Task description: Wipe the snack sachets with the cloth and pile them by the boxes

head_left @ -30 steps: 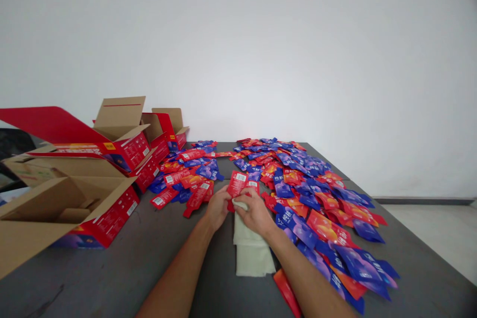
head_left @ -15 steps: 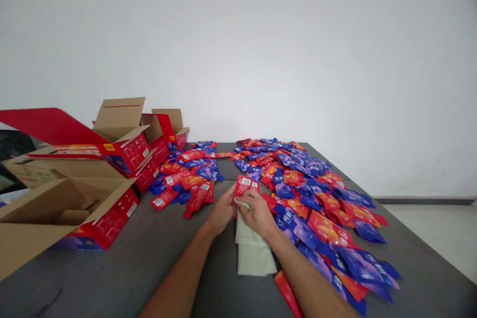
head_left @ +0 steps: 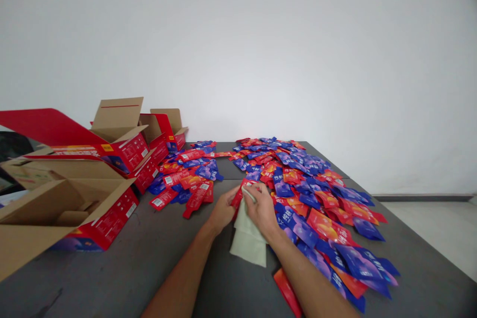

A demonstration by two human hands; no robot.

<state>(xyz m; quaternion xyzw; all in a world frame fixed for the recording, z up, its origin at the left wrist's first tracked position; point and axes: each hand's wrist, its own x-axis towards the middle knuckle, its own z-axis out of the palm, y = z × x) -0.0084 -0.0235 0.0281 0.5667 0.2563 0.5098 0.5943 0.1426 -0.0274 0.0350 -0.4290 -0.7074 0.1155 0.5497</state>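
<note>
Near the middle of the dark table, my left hand (head_left: pixel 224 208) grips the left edge of a red pouch (head_left: pixel 237 200). My right hand (head_left: pixel 262 208) pinches a pale green cloth (head_left: pixel 249 248) against the pouch's face. The cloth hangs below my fingers toward me. Most of the pouch is covered by the cloth and my hands. A large spread of red and blue pouches (head_left: pixel 328 228) lies just right of my right hand. A smaller pile of similar pouches (head_left: pixel 197 198) lies beyond my left hand, to the left.
An open cardboard box (head_left: pixel 112 218) stands at the left on the dark table (head_left: pixel 122 278). Behind it are more open red boxes (head_left: pixel 130 151), flaps raised. A pale wall rises behind the table. A single red pouch (head_left: pixel 286 290) lies beneath my right forearm.
My right hand has moved slightly up and the cloth now covers more of the pouch. The pouch has tilted, and the cloth's hanging end has swung left.
</note>
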